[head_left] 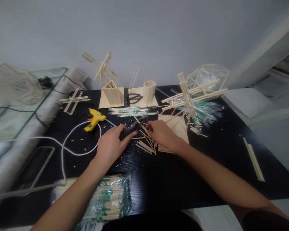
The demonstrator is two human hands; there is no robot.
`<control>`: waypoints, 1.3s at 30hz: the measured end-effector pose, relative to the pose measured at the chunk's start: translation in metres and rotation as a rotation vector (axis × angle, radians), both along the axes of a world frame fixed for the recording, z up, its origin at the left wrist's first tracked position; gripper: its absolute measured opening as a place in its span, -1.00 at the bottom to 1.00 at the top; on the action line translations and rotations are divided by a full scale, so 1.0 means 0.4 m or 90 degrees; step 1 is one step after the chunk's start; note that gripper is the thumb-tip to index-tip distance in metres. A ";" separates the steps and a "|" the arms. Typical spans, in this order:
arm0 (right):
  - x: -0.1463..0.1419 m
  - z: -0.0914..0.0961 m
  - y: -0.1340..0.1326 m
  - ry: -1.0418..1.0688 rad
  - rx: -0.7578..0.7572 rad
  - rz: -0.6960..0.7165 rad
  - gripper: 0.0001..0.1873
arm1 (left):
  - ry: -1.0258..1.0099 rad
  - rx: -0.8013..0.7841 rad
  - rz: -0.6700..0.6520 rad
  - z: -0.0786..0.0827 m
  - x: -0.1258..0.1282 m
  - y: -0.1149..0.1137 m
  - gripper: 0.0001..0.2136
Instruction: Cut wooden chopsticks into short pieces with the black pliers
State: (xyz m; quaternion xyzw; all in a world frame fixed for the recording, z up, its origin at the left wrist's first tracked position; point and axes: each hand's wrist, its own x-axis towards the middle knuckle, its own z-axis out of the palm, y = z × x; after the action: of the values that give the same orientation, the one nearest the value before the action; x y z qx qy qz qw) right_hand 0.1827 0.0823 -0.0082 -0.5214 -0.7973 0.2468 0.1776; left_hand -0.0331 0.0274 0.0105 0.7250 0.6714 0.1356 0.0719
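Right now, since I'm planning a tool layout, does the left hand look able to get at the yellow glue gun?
Probably yes: the yellow glue gun lies beside the left hand, with a loop of white cable between. That hand holds black pliers, though, so it likely needs freeing first.

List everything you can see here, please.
Flat table: one, black, centre
Wooden stick models: three, beige, centre, back
Crossed sticks: several, beige, back left
Polyhedral frames: two, pale, left, right
Plastic glue gun: one, yellow, left
Curved cable: one, white, left
Rectangular flat object: one, dark, left
Loop-handled tool: one, black, back
Plastic-wrapped sticks: many, beige, front, back
Loose wooden sticks: many, beige, centre, right
Pliers-like tool: one, black, centre
Left hand: one, centre
Right hand: one, centre
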 end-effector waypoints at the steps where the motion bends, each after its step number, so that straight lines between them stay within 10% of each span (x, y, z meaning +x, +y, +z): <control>1: 0.002 0.006 0.001 0.009 0.001 -0.002 -0.90 | -0.008 -0.013 -0.003 0.002 0.001 0.000 -0.53; 5: 0.014 0.049 0.011 0.120 -0.012 -0.012 -0.78 | -0.034 -0.077 -0.025 0.010 0.001 0.000 -0.43; 11: 0.017 0.123 -0.001 0.447 -0.396 0.043 -0.68 | -0.023 -0.065 -0.052 0.008 0.001 -0.003 -0.43; 15: 0.018 0.128 -0.012 0.469 -0.482 0.069 -0.85 | 0.018 -0.058 -0.061 0.012 0.012 -0.015 -0.41; 26: 0.017 0.131 -0.012 0.407 -0.462 0.025 -0.85 | 0.088 -0.040 -0.011 0.016 0.026 -0.018 -0.34; 39: 0.026 0.088 -0.003 0.187 -0.170 -0.046 -0.79 | -0.001 -0.181 0.090 0.018 -0.002 0.026 -0.20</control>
State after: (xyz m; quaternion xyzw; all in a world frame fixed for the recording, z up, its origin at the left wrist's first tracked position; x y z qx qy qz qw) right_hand 0.1931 0.0812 0.0269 -0.5273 -0.7036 0.4172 0.2300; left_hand -0.0338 0.0377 0.0175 0.6585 0.7330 0.0446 0.1646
